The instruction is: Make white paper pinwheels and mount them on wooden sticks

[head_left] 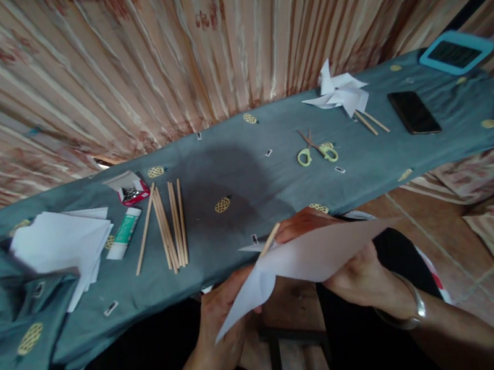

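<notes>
A white paper pinwheel (pixel 323 254) is held over my lap at the table's front edge, its blades spread wide. The end of a wooden stick (pixel 269 240) shows beside its folds, while most of the stick is hidden. My left hand (pixel 223 317) grips from the left, its fingers partly behind a blade. From the right, my right hand (pixel 360 276) is closed around the pinwheel, with fingers showing beyond the paper's far edge. The paper hides what exactly the fingertips press on.
White paper sheets (pixel 63 239), a glue stick (pixel 124 234), a red box of small metal pieces (pixel 128 190) and several wooden sticks (pixel 179 224) lie left. Scissors (pixel 314 149), finished pinwheels (pixel 340 94), a phone (pixel 414 113) and a blue-framed tablet (pixel 455 53) lie right.
</notes>
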Demonstrator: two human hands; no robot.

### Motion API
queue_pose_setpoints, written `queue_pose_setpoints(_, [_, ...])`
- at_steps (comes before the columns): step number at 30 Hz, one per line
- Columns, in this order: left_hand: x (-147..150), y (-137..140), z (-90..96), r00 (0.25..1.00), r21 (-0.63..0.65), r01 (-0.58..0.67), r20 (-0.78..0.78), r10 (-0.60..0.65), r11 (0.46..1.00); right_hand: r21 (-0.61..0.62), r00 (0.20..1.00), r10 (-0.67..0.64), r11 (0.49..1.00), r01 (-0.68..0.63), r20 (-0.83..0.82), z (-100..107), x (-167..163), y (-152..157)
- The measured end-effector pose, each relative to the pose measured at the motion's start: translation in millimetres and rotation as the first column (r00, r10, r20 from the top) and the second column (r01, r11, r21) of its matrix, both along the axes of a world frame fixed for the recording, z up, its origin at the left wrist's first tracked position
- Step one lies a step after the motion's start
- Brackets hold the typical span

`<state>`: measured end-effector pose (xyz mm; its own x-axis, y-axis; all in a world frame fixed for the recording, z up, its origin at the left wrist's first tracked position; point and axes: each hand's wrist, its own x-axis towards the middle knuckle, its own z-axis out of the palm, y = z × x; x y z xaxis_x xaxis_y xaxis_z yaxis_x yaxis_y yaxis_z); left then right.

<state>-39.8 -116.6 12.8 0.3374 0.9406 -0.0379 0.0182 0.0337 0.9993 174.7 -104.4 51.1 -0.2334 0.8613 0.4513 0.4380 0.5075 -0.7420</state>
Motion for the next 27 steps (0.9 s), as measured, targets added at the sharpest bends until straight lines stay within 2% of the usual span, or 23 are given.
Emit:
queue_pose_setpoints(3, [1.6,-2.2,-2.6,1.000,-0.011,0.000,-0.006,0.000,1.000,-0.067,0.981,0.014,0.997,-0.028,-0.195,-0.3,0.8,3.5])
queue_pose_setpoints(6, [3.3,-7.0,-2.8,0.999,-0.043,0.000,-0.033,-0.002,0.999,-0.144,0.977,0.007,0.989,-0.039,-0.215,1.4,2.0,7.7])
queue_pose_setpoints(9, [5.8,-14.1,0.0,0.999,-0.182,-0.035,-0.030,0.030,0.983,-0.249,0.979,0.019,0.966,-0.070,-0.204,2.3,0.5,12.1])
queue_pose_setpoints(14, [12.3,-28.5,0.0,0.988,-0.405,-0.121,0.036,0.149,0.906,-0.456,0.986,0.058,0.881,-0.125,-0.159,-3.1,-7.9,22.8])
queue_pose_setpoints(17, [16.5,-36.2,-5.6,0.964,-0.500,-0.165,0.101,0.246,0.850,-0.508,0.990,0.123,0.849,-0.142,-0.072,-6.7,-13.2,34.9])
queue_pose_setpoints(21, [22.0,-38.9,-14.2,0.914,-0.573,-0.178,0.204,0.350,0.800,-0.605,0.971,0.237,0.774,-0.185,0.007,-10.0,-19.5,53.5])
queue_pose_setpoints(25, [27.8,-34.3,-23.7,0.864,-0.621,-0.184,0.268,0.427,0.762,-0.676,0.954,0.295,0.694,-0.248,-0.046,-15.3,-20.0,60.1])
queue_pose_setpoints(27, [30.1,-33.1,-29.7,0.842,-0.638,-0.205,0.272,0.466,0.743,-0.692,0.954,0.295,0.677,-0.250,-0.055,-17.1,-15.5,56.9])
